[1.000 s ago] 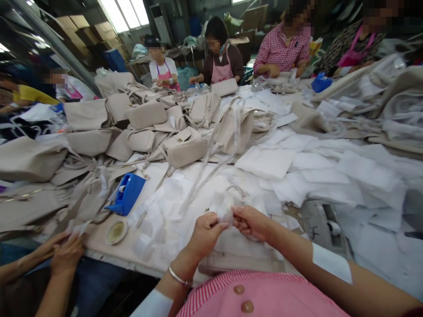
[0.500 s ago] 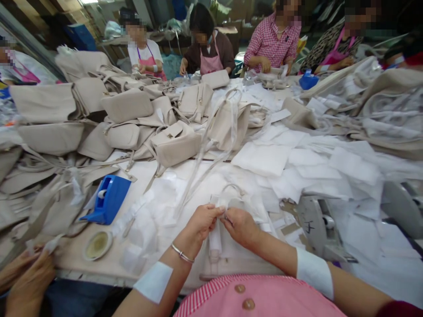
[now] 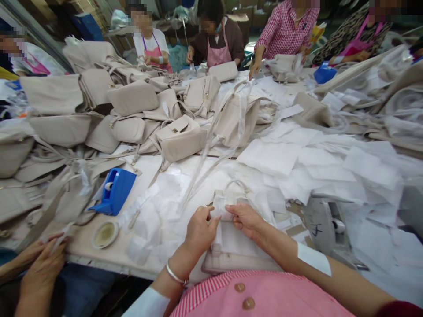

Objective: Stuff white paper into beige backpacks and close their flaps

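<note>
A beige handbag (image 3: pixel 228 263) lies in front of me, with its thin curved handle (image 3: pixel 237 184) towards the far side. Soft white wrapping sheet (image 3: pixel 222 208) covers its upper part. My left hand (image 3: pixel 199 228) is at the sheet's left edge, fingers curled and thumb against it; its exact grip is partly hidden. From the right, my right hand (image 3: pixel 246 220) pinches the same sheet between thumb and forefinger. A small gap separates the two hands.
Beige bags (image 3: pixel 134 97) pile up at the left and back. A blue tape dispenser (image 3: pixel 115 191) and small round dish (image 3: pixel 105 234) stand left; a grey dispenser (image 3: pixel 325 229) stands right. White sheets (image 3: pixel 269 156) cover the right side. A co-worker's hands (image 3: pixel 42 264) are at lower left.
My hands have moved apart, the left one shifting left and down, which exposes the white sheet between them. The view has shifted slightly. Across the table, the checked-shirt person's hand has reached forward.
</note>
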